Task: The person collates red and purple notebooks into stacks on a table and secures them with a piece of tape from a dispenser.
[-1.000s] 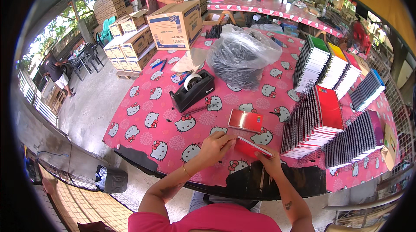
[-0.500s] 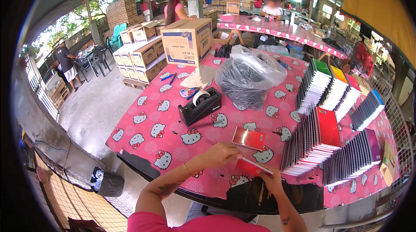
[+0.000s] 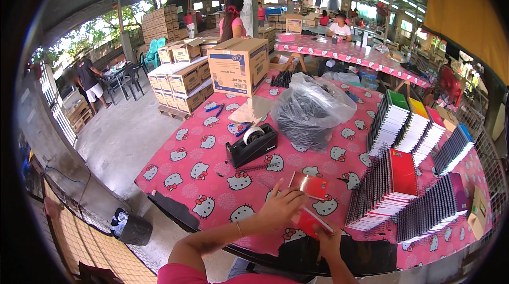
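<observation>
I saw a red notebook (image 3: 307,224) at the near side of the table, its right end pinched in the right hand (image 3: 328,239). The left hand (image 3: 286,204) was at its upper left, fingers bent; I couldn't tell whether they gripped it. Just beyond, a second red notebook (image 3: 308,186) lay on the pink cover (image 3: 185,167), a small multicoloured label on its front. Farther off, a translucent bag (image 3: 334,108) bulged with dark contents, a carton (image 3: 238,69) bore blue printing, and a dark bin (image 3: 138,233) held pale crumpled material.

Cartons (image 3: 185,81) are stacked on a wooden pallet (image 3: 174,113) near green chairs (image 3: 152,52).
</observation>
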A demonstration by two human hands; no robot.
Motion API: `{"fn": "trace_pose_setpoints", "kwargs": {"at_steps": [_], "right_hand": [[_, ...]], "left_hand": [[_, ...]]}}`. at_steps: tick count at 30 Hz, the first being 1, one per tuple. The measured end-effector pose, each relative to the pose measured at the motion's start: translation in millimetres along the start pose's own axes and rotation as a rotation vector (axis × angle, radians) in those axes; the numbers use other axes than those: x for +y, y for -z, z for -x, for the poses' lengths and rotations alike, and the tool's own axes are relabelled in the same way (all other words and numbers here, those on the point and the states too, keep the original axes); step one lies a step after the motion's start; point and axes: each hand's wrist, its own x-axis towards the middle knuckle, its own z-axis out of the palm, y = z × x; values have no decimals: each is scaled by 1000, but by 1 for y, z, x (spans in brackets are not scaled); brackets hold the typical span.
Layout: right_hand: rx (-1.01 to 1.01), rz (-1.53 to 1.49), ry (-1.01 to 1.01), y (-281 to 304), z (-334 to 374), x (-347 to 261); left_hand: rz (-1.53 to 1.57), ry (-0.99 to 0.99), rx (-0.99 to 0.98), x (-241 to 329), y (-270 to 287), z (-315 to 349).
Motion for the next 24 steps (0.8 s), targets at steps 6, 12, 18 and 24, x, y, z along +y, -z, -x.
{"fn": "trace_pose_setpoints", "kwargs": {"at_steps": [6, 12, 18, 24], "right_hand": [[-13, -11, -8, 3, -1, -4], [69, -50, -8, 3, 3, -12], [82, -65, 12, -3, 6, -16], [56, -85, -4, 0, 6, -16]], "left_hand": [[480, 18, -287, -21, 12, -10], [-178, -70, 7, 24, 14, -7], [-303, 18, -98, 33, 30, -20], [-127, -7, -204, 53, 14, 13]]}}
